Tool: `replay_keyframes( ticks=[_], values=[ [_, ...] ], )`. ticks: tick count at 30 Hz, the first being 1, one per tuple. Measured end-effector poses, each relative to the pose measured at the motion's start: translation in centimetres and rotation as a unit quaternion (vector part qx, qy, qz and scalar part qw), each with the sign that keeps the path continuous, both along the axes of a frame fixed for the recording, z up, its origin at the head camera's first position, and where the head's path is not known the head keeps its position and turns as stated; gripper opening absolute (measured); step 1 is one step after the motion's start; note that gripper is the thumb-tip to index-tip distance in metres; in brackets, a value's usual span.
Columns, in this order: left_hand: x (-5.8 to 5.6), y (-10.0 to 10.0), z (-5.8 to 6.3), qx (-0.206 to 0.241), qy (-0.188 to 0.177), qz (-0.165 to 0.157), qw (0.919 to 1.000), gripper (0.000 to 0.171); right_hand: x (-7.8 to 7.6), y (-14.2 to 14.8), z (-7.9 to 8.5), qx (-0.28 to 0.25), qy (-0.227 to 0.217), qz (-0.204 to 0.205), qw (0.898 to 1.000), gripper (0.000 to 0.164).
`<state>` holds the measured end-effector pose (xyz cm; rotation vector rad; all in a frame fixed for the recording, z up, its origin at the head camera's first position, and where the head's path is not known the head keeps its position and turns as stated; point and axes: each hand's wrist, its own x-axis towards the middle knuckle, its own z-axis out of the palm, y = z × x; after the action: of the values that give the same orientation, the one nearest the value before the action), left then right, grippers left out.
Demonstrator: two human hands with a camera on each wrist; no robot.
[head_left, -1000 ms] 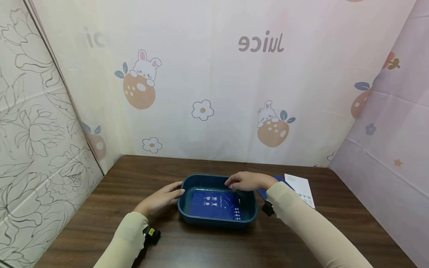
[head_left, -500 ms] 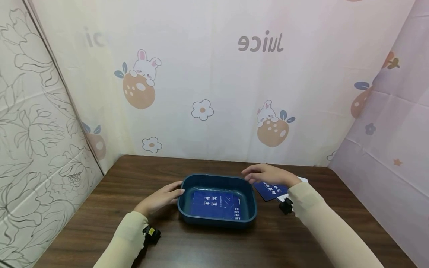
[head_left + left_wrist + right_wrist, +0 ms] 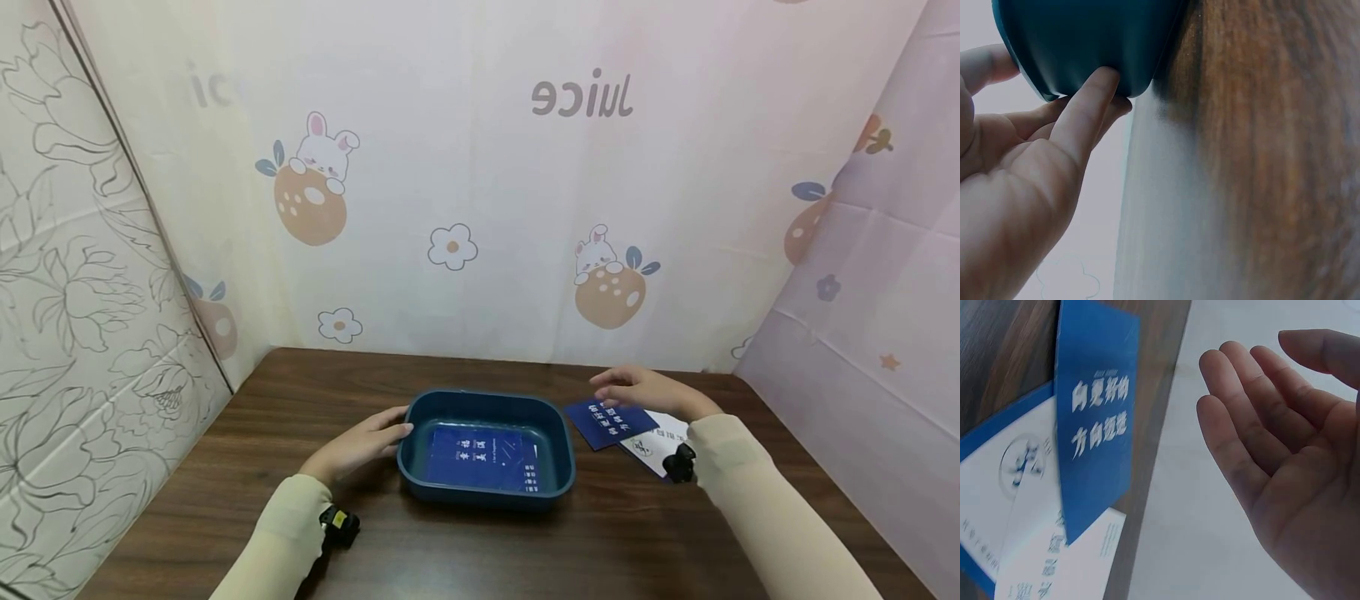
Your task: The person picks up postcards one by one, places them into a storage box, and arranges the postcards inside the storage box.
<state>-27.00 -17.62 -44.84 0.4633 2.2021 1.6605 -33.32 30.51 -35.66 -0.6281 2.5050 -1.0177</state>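
A dark teal plastic bin [image 3: 487, 500] stands on the table with a blue printed card [image 3: 480, 457] lying flat inside. My left hand [image 3: 363, 443] rests against the bin's left end, fingertips touching its outer wall [image 3: 1079, 44]. To the right, my right hand [image 3: 648, 392] hovers above a blue card [image 3: 600, 427] with white lettering; nothing is in its fingers, which extend loosely in the right wrist view. That blue card partly covers white printed cards [image 3: 1079, 556], one with a round emblem and a blue edge.
The brown wooden table [image 3: 315, 392] reaches back to a patterned curtain [image 3: 465, 167]. Another curtain [image 3: 90, 250] hangs along the left side. A black wrist camera [image 3: 678, 463] sits near the cards.
My right hand has moved right from above the bin to over the loose cards, showing more of the bin's right rim. My left hand, the bin and its card have stayed put.
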Motion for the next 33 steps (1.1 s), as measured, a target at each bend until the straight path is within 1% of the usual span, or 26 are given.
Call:
replay_keyframes(
  ticks=[3, 8, 14, 17, 20, 23, 30, 33],
  values=[
    [0.0, 0.0, 0.0, 0.003, 0.000, -0.003, 1.0000, 0.063, 0.0, 0.9, -0.3, 0.002, 0.004, -0.005, 1.000, 0.048],
    [0.0, 0.0, 0.1, 0.003, 0.001, -0.003, 1.0000, 0.064, 0.0, 2.4, -1.0, 0.013, 0.012, -0.029, 0.999, 0.046],
    [0.1, 0.0, 0.1, 0.002, 0.002, -0.001, 1.0000, 0.064, -0.4, 3.3, -2.2, 0.056, 0.025, -0.066, 0.996, 0.049],
    [0.1, 0.0, 0.1, 0.001, 0.002, 0.000, 1.0000, 0.064, -0.4, 3.2, -2.7, 0.088, 0.043, -0.080, 0.992, 0.051],
    [0.1, 0.1, 0.1, 0.001, 0.002, 0.000, 1.0000, 0.063, -0.7, 3.1, -3.2, 0.122, 0.064, -0.097, 0.986, 0.054],
    [0.1, 0.1, 0.1, 0.002, 0.002, 0.001, 1.0000, 0.063, -1.2, 3.2, -3.7, 0.145, 0.074, -0.121, 0.979, 0.059],
    [0.0, 0.1, 0.1, -0.002, -0.002, 0.002, 1.0000, 0.064, -1.9, 3.4, -4.6, 0.157, 0.064, -0.186, 0.968, 0.064],
    [0.0, 0.1, 0.0, -0.001, -0.002, 0.004, 1.0000, 0.063, -2.0, 3.1, -4.8, 0.169, 0.055, -0.203, 0.963, 0.070]
  ],
)
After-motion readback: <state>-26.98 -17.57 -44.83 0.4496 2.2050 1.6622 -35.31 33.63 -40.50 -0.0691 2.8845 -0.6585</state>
